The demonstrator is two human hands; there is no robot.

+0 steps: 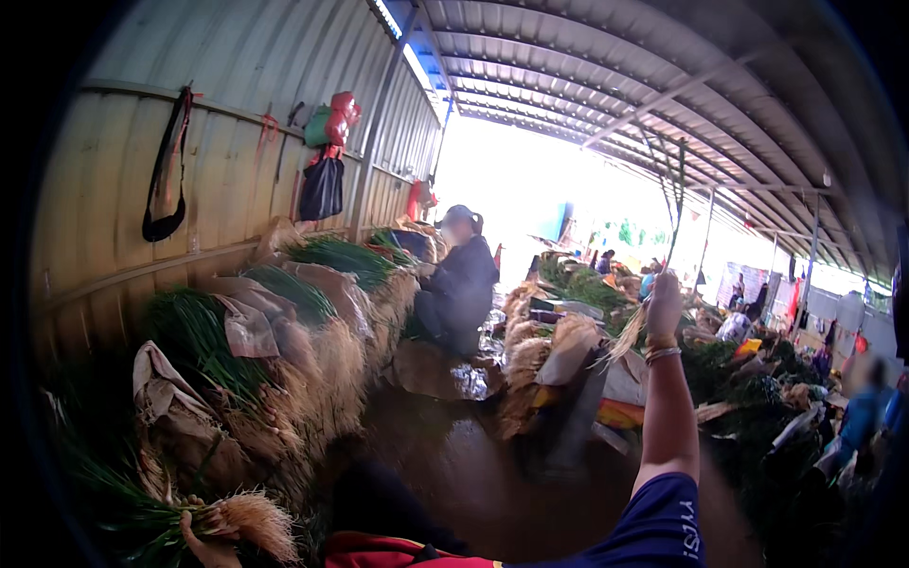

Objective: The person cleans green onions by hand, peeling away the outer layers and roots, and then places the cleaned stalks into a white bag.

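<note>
My right hand [665,305] is raised at the right on an outstretched arm, its fingers closed around a few thin green-onion stalks [675,206]. Their leafy ends point up, and pale roots [628,332] hang below the fist. Low at the left, my left hand [206,545] grips a bunch of green onions [226,517] near the root end. The bunch's bushy roots face right, while its dark green leaves spread left into shadow. Just beyond it lies a long heap of green onions [206,348] with the roots turned towards the aisle.
A person [458,277] sits low by the heap farther along. Brown sacking [256,305] partly covers the onions. More onion piles [525,355] line the other side of the wet aisle floor [454,454]. Bags [323,186] and a black strap [165,170] hang on the corrugated metal wall [234,170].
</note>
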